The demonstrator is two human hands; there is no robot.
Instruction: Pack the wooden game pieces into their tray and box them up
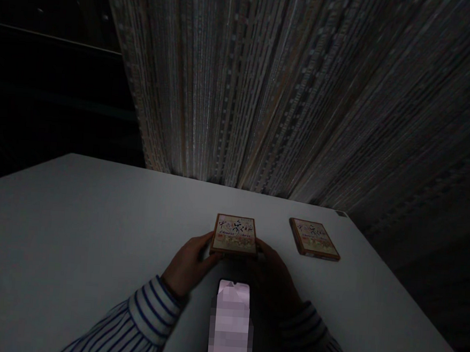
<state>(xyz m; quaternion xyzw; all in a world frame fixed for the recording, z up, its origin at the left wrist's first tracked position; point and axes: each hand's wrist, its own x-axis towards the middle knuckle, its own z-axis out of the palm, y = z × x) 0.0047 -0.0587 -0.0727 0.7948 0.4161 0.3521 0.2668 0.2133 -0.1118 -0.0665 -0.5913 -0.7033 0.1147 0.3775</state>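
Note:
Between my hands is a flat, square Chinese chess box (235, 235) with a brown edge and a printed lid. My left hand (189, 261) grips its left side, the thumb at the near edge. On the opposite side, my right hand (274, 272) is closed on the box's right edge; its fingers are partly lost in shadow. A second, similar Chinese chess box (315, 239) lies flat on the table to the right, apart from my hands. Below the held box, a phone (232, 310) with a lit, pixelated screen sits between my forearms.
The white table (105, 242) spreads out under everything. Along its far edge hangs a patterned, striped curtain (241, 90). A small dark patch (340, 214) marks the far right corner. The room is dim, nearly black at the upper left.

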